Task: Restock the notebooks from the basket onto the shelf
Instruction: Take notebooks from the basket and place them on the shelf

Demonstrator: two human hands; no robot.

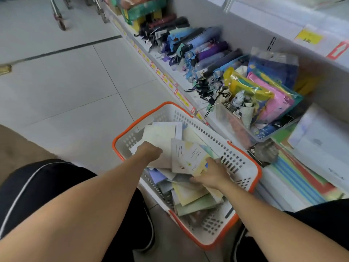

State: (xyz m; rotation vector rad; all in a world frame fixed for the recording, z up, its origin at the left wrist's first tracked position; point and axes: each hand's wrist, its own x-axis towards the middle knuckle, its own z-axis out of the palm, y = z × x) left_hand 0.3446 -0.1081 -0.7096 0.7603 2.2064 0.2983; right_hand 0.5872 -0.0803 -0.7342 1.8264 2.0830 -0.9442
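While the thin, light, floppy notebooks (181,193) lie loose in the basket (243,163), my left hand (150,151) curls its fingers on a pale one, my right hand (211,174) pinches another's edge; grip spines, beside the shelf (273,178).

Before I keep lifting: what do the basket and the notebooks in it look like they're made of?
The basket looks like moulded hard plastic, white and matte, with punched slots in the walls and an orange rim. The notebooks look like paper or thin card with a printed, low-sheen cover; the one that the right hand holds stays flat, so it is likely fairly stiff. The left hand rests on another.
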